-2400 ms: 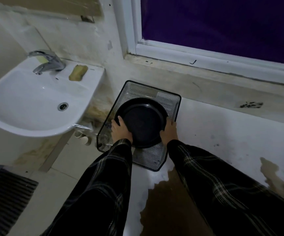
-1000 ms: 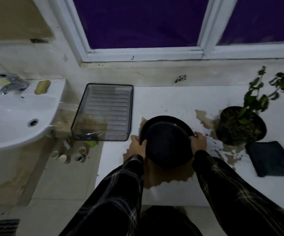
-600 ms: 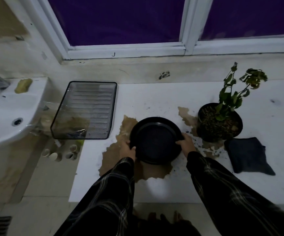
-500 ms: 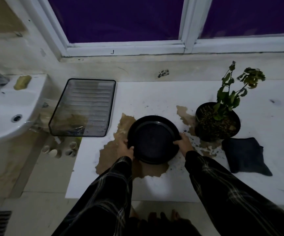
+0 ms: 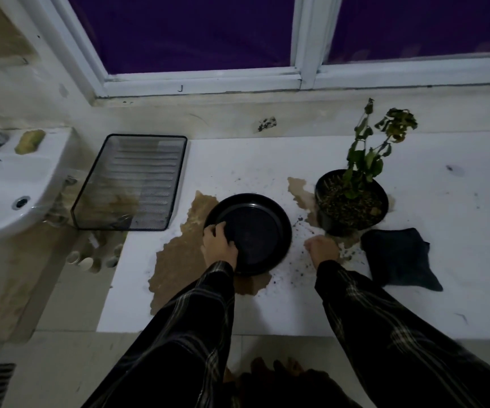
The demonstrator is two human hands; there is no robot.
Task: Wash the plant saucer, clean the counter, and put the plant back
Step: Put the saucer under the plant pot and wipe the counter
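Saucer set down on a soiled tabletop, plant pot waiting beside it.

The white tabletop (image 5: pixel 414 304) carries a brown spill and scattered soil; the black saucer (image 5: pixel 252 231) sits partly over that spill, so its underside could pick up dirt again if left there. The plant pot (image 5: pixel 352 201) stands just right of the saucer, with a dark cloth (image 5: pixel 396 257) in front of it. The left hand (image 5: pixel 218 241) grips the saucer's near-left rim, fingers curled over the edge. The right hand (image 5: pixel 321 250) is off the saucer, fingers loosely curled, holding nothing, near the cloth.
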